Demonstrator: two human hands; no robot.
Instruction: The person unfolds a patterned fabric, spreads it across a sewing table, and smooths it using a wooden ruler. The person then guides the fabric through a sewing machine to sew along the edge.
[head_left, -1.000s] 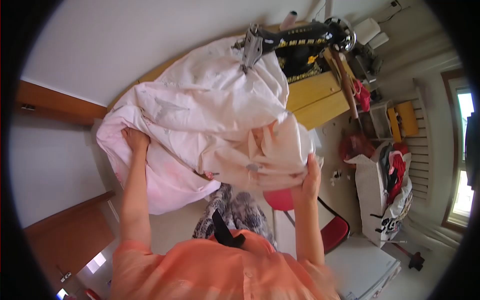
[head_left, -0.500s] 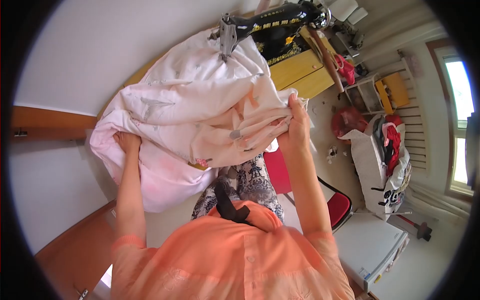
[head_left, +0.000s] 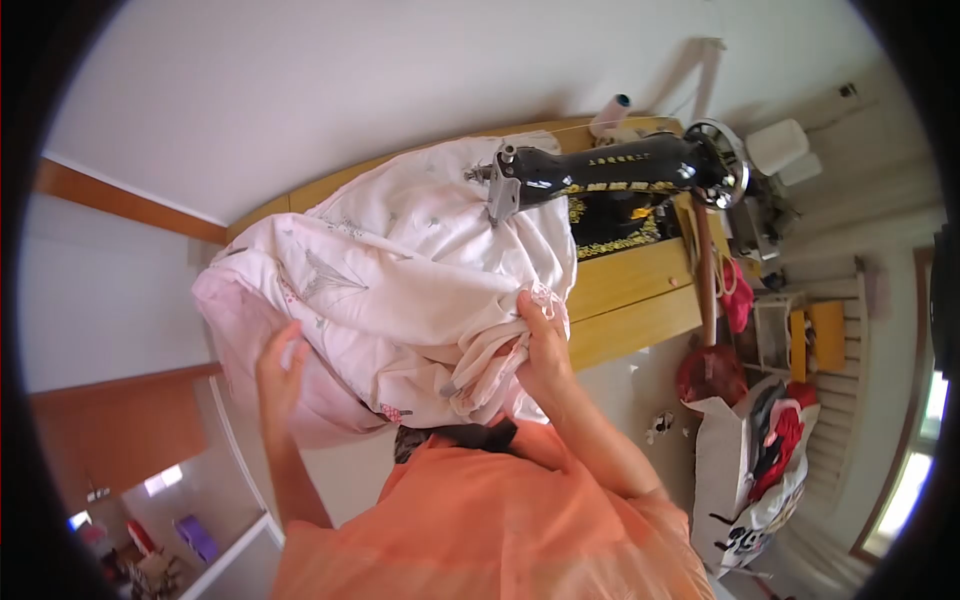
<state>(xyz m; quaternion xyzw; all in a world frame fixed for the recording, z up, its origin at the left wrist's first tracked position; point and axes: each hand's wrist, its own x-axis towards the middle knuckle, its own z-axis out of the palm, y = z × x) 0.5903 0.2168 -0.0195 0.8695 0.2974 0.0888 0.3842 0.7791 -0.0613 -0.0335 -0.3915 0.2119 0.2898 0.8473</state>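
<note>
A large white and pale pink printed cloth (head_left: 400, 285) lies bunched over the left part of the sewing table (head_left: 640, 310). Its far part runs under the head of a black sewing machine (head_left: 610, 170). My right hand (head_left: 545, 345) grips a gathered edge of the cloth near the table's front, thumb on top. Beside the cloth's pink left side, my left hand (head_left: 280, 365) is raised with its fingers apart, holding nothing; whether its fingertips brush the fabric I cannot tell.
A thread spool (head_left: 610, 115) stands behind the machine. To the right are a red bag (head_left: 712, 375), a white bag (head_left: 725, 470) stuffed with clothes, and a white rack with a yellow box (head_left: 822, 335). A wall borders the table's back.
My left hand has let go of the cloth and drawn back from it. My right hand still holds the bunched edge, now closer to my body. The view has shifted, showing more of the machine.
</note>
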